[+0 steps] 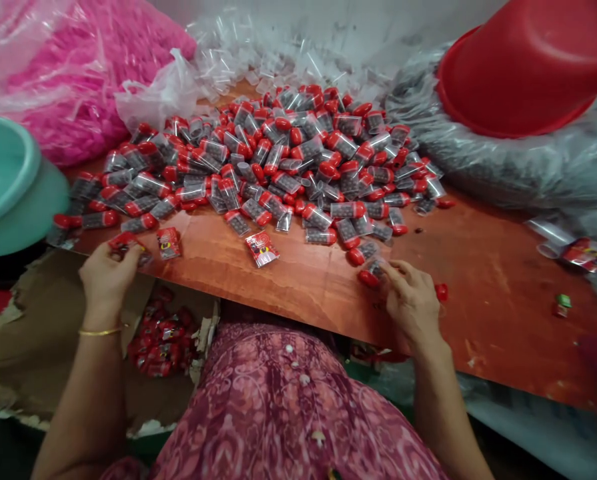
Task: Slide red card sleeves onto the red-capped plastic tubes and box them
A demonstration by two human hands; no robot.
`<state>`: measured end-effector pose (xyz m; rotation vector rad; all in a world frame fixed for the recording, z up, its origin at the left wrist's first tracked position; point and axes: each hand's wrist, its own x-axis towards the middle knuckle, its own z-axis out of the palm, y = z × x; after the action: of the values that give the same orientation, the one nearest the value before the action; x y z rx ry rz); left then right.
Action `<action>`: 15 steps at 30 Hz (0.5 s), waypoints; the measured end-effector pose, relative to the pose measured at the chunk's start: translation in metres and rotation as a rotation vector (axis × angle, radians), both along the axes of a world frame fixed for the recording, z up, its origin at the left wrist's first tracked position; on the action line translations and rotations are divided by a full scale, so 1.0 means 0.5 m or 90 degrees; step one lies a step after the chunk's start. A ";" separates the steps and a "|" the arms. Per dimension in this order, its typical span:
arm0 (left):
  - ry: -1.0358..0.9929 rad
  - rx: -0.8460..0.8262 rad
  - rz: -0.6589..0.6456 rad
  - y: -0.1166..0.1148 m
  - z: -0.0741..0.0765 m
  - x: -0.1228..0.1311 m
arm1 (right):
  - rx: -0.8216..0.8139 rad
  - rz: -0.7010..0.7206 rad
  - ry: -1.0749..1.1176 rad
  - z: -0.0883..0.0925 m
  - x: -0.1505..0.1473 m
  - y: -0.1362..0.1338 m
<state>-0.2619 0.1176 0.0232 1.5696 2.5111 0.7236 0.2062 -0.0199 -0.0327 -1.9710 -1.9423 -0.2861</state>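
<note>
At the table's left front edge, my left hand (107, 272) is closed on a small red-and-clear tube (126, 243), partly covered by my fingers. Just right of it lies a red printed card (169, 243), and a second red card (262, 249) lies nearer the middle. My right hand (411, 297) pinches the clear end of a red-capped tube (371, 274) with dark pellets inside, low over the table. Another red-capped tube (362, 253) lies just behind that one. A large heap of such tubes (278, 160) spreads across the table behind both hands.
Below the left front edge, a cardboard box (43, 333) holds several red-labelled pieces (165, 340). A mint-green tub (23, 183) stands left. Pink pieces in clear plastic (93, 73) lie behind it. A red bucket (523, 70) rests on a plastic bag of dark contents (478, 170) at right.
</note>
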 end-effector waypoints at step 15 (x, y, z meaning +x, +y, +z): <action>-0.064 -0.111 0.110 -0.037 -0.016 -0.062 | -0.022 0.039 -0.039 -0.047 -0.018 0.016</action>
<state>-0.2929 0.0991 0.0151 1.2427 2.5780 0.5684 0.1972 -0.0118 -0.0563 -1.9412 -2.0553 -0.3031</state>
